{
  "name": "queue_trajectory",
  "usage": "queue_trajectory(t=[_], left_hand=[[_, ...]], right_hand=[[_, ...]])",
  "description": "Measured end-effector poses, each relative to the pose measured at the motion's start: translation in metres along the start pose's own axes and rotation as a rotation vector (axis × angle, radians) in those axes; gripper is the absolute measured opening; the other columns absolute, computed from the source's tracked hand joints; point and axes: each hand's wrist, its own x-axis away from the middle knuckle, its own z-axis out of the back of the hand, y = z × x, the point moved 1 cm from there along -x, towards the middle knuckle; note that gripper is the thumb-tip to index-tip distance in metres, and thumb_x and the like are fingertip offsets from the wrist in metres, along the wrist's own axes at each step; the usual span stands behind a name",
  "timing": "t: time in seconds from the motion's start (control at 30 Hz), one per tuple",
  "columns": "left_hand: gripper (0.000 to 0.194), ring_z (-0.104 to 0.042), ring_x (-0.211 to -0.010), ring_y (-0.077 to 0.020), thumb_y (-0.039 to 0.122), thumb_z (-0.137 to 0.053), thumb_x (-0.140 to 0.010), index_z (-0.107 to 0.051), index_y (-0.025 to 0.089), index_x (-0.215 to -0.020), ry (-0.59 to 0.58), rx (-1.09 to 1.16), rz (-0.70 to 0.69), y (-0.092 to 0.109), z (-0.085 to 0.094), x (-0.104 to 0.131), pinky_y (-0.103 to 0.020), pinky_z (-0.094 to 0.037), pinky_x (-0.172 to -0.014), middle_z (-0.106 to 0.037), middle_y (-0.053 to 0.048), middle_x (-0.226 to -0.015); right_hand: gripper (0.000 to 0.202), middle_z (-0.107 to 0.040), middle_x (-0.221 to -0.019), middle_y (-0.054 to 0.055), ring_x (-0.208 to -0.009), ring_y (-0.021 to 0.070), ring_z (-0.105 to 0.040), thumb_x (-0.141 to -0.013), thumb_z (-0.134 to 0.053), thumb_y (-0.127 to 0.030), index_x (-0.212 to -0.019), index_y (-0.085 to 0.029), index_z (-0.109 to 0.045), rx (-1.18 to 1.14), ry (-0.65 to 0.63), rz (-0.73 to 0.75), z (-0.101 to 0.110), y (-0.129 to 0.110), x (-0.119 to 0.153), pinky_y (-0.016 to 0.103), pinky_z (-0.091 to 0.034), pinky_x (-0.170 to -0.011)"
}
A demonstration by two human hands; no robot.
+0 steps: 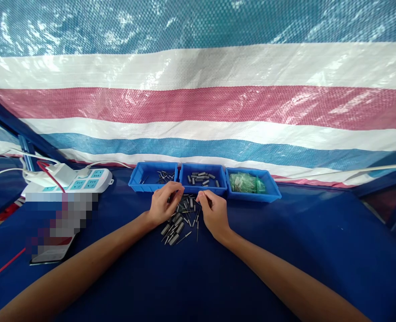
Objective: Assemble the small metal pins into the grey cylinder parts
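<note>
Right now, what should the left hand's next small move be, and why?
Perhaps the left hand should lift one thin metal pin from the mixed pile toward the left blue tray: the hand is near both, that tray holds similar pins, and the pile mixes pins with grey pieces like those in the middle blue tray. Whether the hand holds something, I cannot tell.

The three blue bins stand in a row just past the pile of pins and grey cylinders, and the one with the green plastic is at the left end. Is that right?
Not quite: the green plastic is in the bin at the right end, as the head view shows. The three blue bins do stand in a row just past the pile of pins and grey cylinders.
</note>
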Motion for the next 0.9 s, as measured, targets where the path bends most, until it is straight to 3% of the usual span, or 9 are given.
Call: queue_trajectory(t=[0.23,0.37,0.5,0.67,0.9], left_hand=[[0.008,-0.063,-0.071,-0.0114,0.015,-0.052,-0.088,-0.057,0.016,-0.094,0.072,0.025,0.091,-0.004,0.000,0.004,-0.022,-0.050,-0.064,-0.066,-0.004,-0.085],[0.012,-0.063,-0.066,-0.0098,0.014,-0.050,-0.089,-0.056,0.017,-0.099,0.080,0.049,0.117,-0.005,0.001,0.005,-0.020,-0.050,-0.063,-0.066,-0.001,-0.078],[0.016,-0.059,-0.058,-0.0074,0.013,-0.051,-0.088,-0.054,0.017,-0.103,0.093,0.057,0.117,-0.008,0.000,0.006,-0.018,-0.048,-0.058,-0.061,0.002,-0.070],[0.019,-0.062,-0.067,-0.0090,0.016,-0.058,-0.085,-0.055,0.017,-0.103,0.186,0.036,0.141,-0.010,-0.003,0.008,-0.019,-0.052,-0.063,-0.063,-0.001,-0.084],[0.022,-0.064,-0.077,-0.0113,0.016,-0.057,-0.086,-0.053,0.018,-0.107,0.209,0.091,0.164,-0.013,-0.005,0.009,-0.022,-0.055,-0.068,-0.063,-0.004,-0.095]], right_hand=[[0.031,-0.047,-0.054,-0.002,-0.052,0.0107,-0.042,-0.089,-0.048,-0.025,-0.059,-0.017,-0.055,0.195,-0.035,0.095,-0.003,0.001,0.001,0.025,-0.030,-0.054],[0.013,-0.054,-0.065,-0.001,-0.060,0.0122,-0.049,-0.082,-0.053,-0.017,-0.076,-0.018,-0.064,0.328,-0.103,0.077,-0.005,0.002,0.001,0.024,-0.034,-0.059],[0.015,-0.058,-0.074,0.001,-0.065,0.0144,-0.053,-0.080,-0.054,-0.017,-0.090,-0.019,-0.066,0.421,-0.152,0.076,-0.006,0.001,0.002,0.025,-0.037,-0.061],[0.017,-0.059,-0.081,0.003,-0.072,0.0165,-0.056,-0.081,-0.056,-0.019,-0.096,-0.018,-0.065,0.439,-0.182,0.122,-0.007,0.001,0.004,0.027,-0.041,-0.065],[0.016,-0.058,-0.091,0.007,-0.086,0.0197,-0.054,-0.081,-0.055,-0.018,-0.094,-0.018,-0.066,0.448,-0.245,0.283,-0.010,0.002,0.007,0.029,-0.045,-0.074]])
